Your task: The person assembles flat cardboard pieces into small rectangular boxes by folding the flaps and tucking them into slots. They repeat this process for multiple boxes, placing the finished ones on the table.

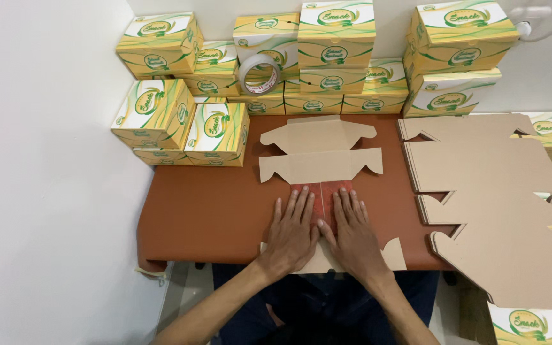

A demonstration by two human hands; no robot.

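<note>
On the brown table (212,211), a flat cardboard box blank (317,156) lies unfolded, its near end under two hands. Left hand (294,231) and right hand (351,233) rest side by side, palms down, fingers spread, gripping nothing. Even pressure along the crease should give a cleaner fold. Behind the blank stand finished yellow boxes (337,45); beside it, stacked blanks (493,191).

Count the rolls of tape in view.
1. A single roll of tape stands on edge among the stacked yellow boxes at the back of the table; others may be hidden behind them.
</note>
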